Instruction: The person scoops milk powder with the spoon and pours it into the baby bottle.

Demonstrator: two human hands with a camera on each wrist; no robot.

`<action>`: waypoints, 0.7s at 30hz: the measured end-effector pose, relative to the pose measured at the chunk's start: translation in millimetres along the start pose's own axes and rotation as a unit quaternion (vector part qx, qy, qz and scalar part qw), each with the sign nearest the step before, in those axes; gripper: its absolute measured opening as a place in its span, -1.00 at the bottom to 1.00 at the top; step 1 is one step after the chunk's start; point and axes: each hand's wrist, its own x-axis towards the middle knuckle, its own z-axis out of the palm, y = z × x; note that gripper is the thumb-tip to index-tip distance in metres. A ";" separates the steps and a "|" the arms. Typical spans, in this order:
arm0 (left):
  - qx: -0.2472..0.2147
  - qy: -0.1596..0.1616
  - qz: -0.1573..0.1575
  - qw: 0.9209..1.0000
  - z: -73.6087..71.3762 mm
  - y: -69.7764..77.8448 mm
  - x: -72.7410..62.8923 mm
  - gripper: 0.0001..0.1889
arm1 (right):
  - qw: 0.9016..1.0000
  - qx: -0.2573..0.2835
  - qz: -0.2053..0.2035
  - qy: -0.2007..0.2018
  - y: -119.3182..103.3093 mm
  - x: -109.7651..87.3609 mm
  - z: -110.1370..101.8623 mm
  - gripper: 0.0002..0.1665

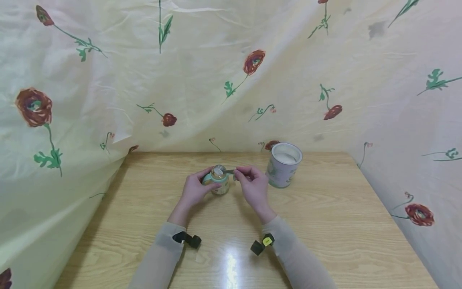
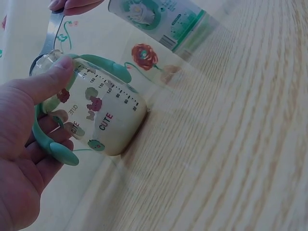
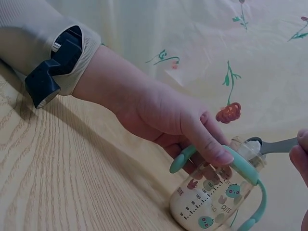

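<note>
A clear baby bottle (image 1: 220, 188) with mint-green handles, cartoon prints and a measuring scale stands uncapped on the table. My left hand (image 1: 195, 188) grips it near the neck, thumb across the front in the left wrist view. From the right, my right hand (image 1: 254, 189) pinches the handle of a grey spoon (image 1: 229, 171) between thumb and fingers. The spoon's head (image 3: 255, 144) is at the bottle's mouth, with white material showing there. Pale contents are visible through the bottle wall (image 2: 115, 130). In the right wrist view, only fingertips (image 3: 301, 154) of the right hand show.
An open white-and-green tin (image 1: 282, 170) stands just right of my right hand, its rim (image 1: 286, 145) uncovered. A wood-grain table (image 1: 325, 224) spreads beneath everything. Flower-printed cloth (image 1: 202, 80) hangs behind and along both sides. Small black devices (image 1: 187, 239) are strapped at both wrists.
</note>
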 end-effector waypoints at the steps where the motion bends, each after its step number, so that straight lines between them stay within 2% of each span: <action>1: 0.000 0.000 0.000 1.000 -0.1 0.4 0.0 -0.32 | 1.000 0.000 -0.003 -0.001 0.0 0.1 -0.1 -0.93; 16: -0.048 0.009 0.004 0.999 0.5 0.1 0.4 -0.35 | 0.998 -0.038 -0.039 -0.013 -0.6 1.4 -1.7 -0.90; 21: -0.044 0.007 -0.002 0.999 1.0 0.2 1.2 -0.35 | 0.997 -0.046 -0.054 -0.013 -1.2 1.3 -1.6 -0.89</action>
